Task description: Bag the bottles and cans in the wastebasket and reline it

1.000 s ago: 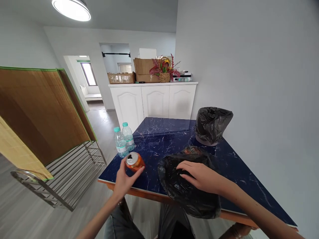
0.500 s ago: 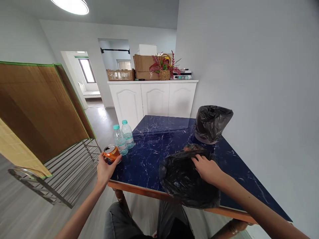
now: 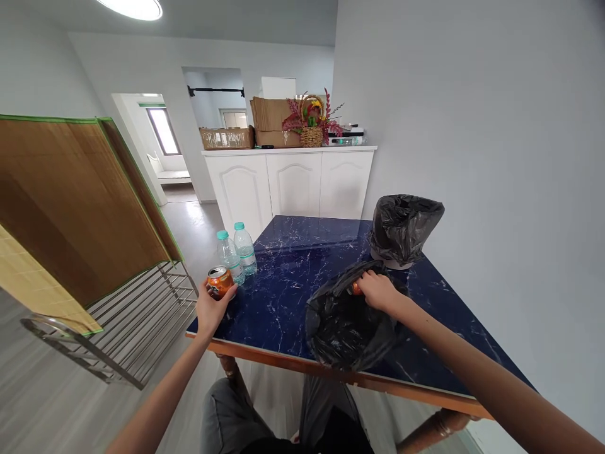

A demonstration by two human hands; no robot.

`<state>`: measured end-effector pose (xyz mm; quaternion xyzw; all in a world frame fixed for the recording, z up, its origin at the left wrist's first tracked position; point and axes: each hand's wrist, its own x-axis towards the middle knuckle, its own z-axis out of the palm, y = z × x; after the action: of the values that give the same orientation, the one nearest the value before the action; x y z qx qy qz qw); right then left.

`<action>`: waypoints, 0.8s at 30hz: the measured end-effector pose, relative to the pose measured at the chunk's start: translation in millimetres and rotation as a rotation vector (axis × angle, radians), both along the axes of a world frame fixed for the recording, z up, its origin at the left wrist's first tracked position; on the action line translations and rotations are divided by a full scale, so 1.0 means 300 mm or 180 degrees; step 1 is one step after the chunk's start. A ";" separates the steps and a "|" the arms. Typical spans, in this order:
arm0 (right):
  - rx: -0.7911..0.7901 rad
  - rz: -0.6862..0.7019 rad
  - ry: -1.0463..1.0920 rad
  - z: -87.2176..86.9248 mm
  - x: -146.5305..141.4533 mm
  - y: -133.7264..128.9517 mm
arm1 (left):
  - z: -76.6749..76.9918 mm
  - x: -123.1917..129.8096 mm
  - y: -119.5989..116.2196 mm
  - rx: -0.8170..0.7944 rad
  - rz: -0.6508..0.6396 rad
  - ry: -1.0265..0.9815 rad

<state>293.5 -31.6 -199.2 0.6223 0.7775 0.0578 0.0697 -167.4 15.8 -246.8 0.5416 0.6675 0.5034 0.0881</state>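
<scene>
My left hand (image 3: 213, 306) is curling around an orange can (image 3: 220, 282) beside two bottles (image 3: 236, 252); my right (image 3: 377, 290) is closing partly inside the black bag (image 3: 347, 321).

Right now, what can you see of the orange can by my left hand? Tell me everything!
The orange can looks like shiny metal, round, with dark markings on its side and a silvery top with a dark opening. It is roughly upright near the left edge of the blue table, in front of two bottles. Your left hand holds it, thumb on the right, fingers on the left. I can't tell whether it touches a bottle.
</scene>
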 end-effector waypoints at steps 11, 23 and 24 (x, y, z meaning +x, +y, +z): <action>0.0133 0.0482 0.1449 0.085 0.020 -0.200 | 0.025 0.071 -0.166 0.0895 0.0012 0.0613; -0.0545 0.0874 0.4570 0.215 -0.288 -0.430 | 0.238 0.492 -0.521 -0.0331 -0.3181 0.0270; -0.0673 0.0886 0.4595 0.209 -0.289 -0.439 | 0.221 0.484 -0.524 -0.0381 -0.3161 0.0177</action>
<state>206.8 -163.2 -136.5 0.3912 0.7030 -0.4324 -0.4071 -22.2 -141.3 -180.6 0.8011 0.3589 0.3469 0.3302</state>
